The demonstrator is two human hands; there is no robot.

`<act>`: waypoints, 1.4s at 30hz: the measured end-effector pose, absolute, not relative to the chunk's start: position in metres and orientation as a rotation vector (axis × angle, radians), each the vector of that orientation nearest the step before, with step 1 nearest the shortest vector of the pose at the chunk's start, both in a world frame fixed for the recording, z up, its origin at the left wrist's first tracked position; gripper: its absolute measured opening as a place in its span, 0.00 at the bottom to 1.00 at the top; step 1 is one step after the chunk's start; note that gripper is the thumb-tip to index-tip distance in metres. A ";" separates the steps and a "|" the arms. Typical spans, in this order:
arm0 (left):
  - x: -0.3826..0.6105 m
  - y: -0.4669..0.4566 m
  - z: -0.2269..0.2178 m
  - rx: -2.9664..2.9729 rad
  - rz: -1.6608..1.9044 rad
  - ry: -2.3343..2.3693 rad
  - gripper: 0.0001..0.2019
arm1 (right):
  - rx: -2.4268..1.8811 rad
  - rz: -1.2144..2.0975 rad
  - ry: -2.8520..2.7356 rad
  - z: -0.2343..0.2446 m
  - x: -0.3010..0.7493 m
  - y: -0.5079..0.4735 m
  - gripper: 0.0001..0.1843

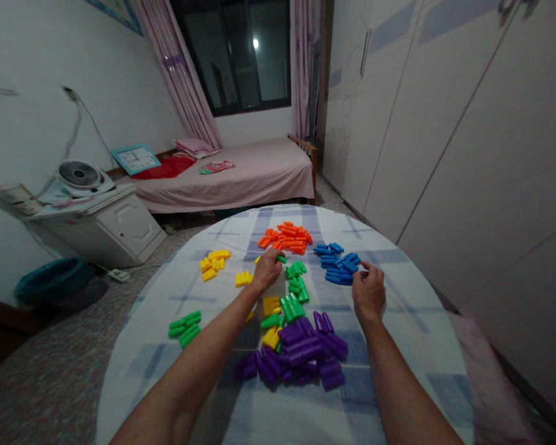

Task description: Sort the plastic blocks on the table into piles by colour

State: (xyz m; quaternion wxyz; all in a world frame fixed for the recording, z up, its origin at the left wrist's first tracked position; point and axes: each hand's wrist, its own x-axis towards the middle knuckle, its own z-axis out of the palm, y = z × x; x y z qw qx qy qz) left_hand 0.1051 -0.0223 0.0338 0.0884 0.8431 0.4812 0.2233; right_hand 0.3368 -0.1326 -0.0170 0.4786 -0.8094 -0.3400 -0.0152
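My left hand (269,269) reaches to the middle of the table, its fingers closed on a small green plastic block (281,259) just in front of the orange block pile (287,237). More green blocks (293,306) lie in a column to the right of that hand. My right hand (369,290) is curled at the right edge of the blue block pile (339,264), fingertips against it; whether a piece is pinched there is hidden. Purple blocks (301,353) are heaped nearest me, with yellow blocks (271,337) at their left edge.
A round table (143,377) with a checked cloth carries everything. At its left lie yellow blocks (214,263) and separate green blocks (185,327). Beyond stand a bed (259,164) and a cabinet with a fan (81,178). A wardrobe (426,148) rises on the right.
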 end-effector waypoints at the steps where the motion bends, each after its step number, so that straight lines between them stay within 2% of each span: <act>1: 0.106 -0.023 0.034 2.486 0.682 1.433 0.15 | -1.973 -0.040 -0.832 -0.017 0.337 -0.132 0.20; 8: 0.104 -0.043 0.030 2.452 0.706 1.416 0.18 | -1.974 -0.041 -0.831 -0.017 0.337 -0.133 0.20; 13: 0.051 -0.086 0.031 2.630 0.699 1.325 0.24 | -1.967 -0.028 -0.824 -0.015 0.336 -0.133 0.20; 16: -0.014 -0.118 0.031 2.628 0.846 1.579 0.22 | -1.977 -0.026 -0.823 -0.014 0.335 -0.133 0.20; 21: -0.104 -0.154 0.011 2.464 0.508 1.989 0.28 | -1.990 -0.032 -0.826 -0.015 0.336 -0.133 0.20; 30: -0.103 -0.139 0.009 2.487 0.591 2.040 0.19 | -1.979 -0.030 -0.844 -0.017 0.339 -0.133 0.20; 36: -0.079 -0.117 0.011 2.239 0.954 1.884 0.13 | -2.002 -0.025 -0.847 -0.018 0.339 -0.133 0.20; 42: -0.024 -0.098 0.014 2.322 0.898 1.634 0.10 | -2.003 -0.030 -0.847 -0.016 0.337 -0.133 0.20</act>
